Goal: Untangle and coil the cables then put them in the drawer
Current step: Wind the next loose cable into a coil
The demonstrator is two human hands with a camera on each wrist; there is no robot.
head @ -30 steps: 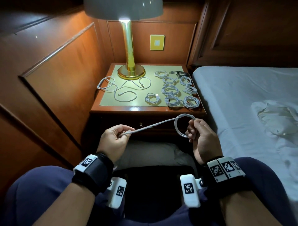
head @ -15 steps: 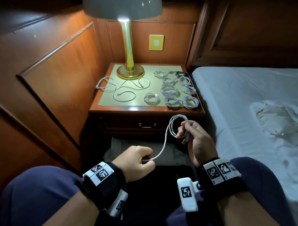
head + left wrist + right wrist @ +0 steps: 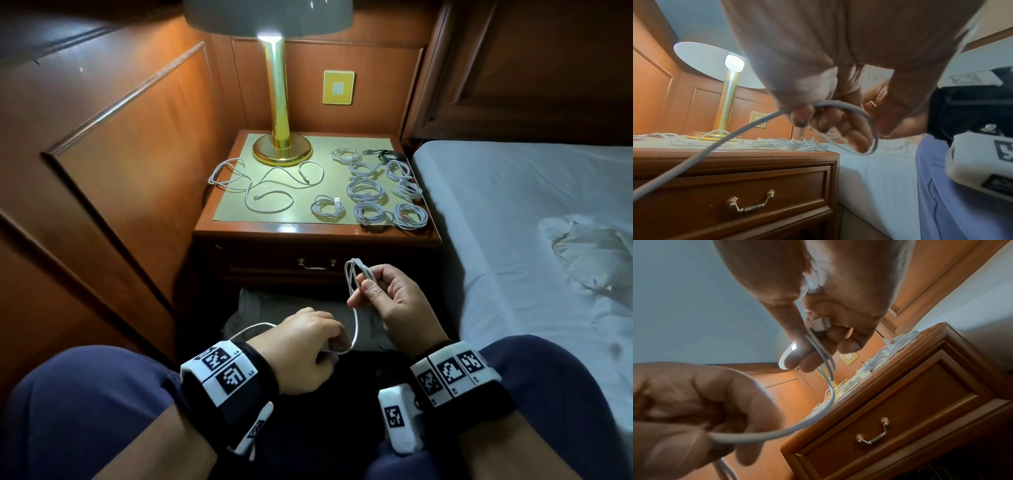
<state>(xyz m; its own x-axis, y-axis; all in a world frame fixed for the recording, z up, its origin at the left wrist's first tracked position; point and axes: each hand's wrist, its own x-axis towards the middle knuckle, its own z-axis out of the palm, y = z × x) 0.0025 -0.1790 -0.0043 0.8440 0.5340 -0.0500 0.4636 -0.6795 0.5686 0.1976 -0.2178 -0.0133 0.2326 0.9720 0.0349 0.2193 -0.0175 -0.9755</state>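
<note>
Two upright cable loops (image 3: 356,277)

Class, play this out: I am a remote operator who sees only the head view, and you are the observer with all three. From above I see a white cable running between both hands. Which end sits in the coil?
Observer: The right wrist view shows the plug tucked against the loops under the right hand.
Operator: Is the left hand really gripping?
Observer: Yes. In the left wrist view the left hand has its fingers curled round the cable.
Operator: Is the drawer open yet?
Observer: No. The drawer front sits flush, its handle hanging down untouched.
</note>
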